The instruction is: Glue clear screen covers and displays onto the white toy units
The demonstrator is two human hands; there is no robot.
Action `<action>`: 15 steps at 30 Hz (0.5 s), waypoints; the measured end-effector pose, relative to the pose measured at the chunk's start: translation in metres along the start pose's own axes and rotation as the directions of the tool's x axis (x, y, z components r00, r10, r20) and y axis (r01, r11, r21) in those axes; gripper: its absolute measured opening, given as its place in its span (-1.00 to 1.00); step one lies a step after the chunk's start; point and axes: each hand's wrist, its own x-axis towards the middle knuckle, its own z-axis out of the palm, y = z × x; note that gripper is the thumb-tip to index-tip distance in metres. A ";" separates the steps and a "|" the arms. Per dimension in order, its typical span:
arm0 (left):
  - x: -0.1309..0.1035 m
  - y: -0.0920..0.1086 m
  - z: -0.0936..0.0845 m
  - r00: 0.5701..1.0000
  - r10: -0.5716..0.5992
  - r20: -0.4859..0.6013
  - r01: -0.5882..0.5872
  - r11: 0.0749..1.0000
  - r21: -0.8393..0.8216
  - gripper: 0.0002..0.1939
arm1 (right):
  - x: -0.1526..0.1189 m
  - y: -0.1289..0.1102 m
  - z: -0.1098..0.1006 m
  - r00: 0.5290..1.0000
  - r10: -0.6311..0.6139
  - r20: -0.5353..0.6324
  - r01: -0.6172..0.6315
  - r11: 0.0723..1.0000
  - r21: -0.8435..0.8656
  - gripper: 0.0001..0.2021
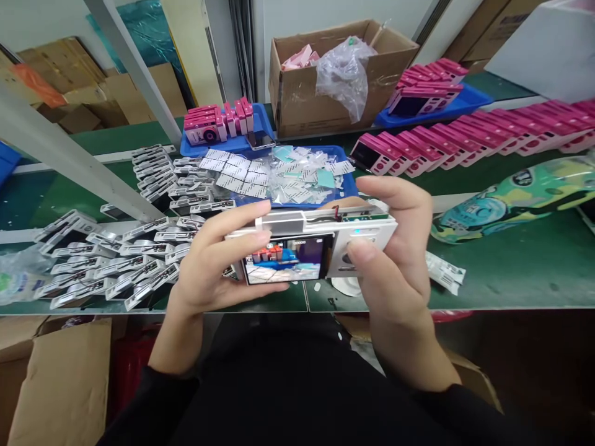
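- The green bench point(511, 272) is stretching across the view; a white post point(69, 145) is slanting up at the left, and cardboard point(65, 65) is leaning in the room behind it.
- One white camera point(297, 238) is sitting between both hands above the bench's near edge, its screen glowing, its top showing wires and a green board.
- The left hand point(204, 266) is grasping the camera's left end; the right hand point(400, 254) is grasping the other end, thumb resting at the buttons.
- One bottle point(511, 198) and one white packet point(445, 272) are lying at the right.
- Pink cameras point(455, 145) are leaning in a row; white cameras point(111, 266) are crowding the left, overlapping too much to count.
- Three blue trays are standing toward the back: the left tray point(186, 148) and right tray point(476, 99) are holding more pink cameras, the middle tray point(348, 189) labelled packets point(297, 179).
- One carton point(295, 102) is holding pink pieces point(301, 57), a clear bag point(348, 71) drooping over its front.
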 end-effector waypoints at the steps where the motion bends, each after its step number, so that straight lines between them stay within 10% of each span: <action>1: -0.001 -0.001 0.000 1.000 -0.009 0.004 0.009 1.000 -0.005 -0.23 | 0.000 0.001 0.000 1.000 -0.002 0.013 0.002 0.999 0.036 -0.55; 15: -0.002 -0.012 0.009 0.998 0.052 0.020 -0.053 0.997 0.062 -0.24 | 0.000 0.016 -0.006 0.995 -0.069 0.070 0.051 0.972 0.228 -0.56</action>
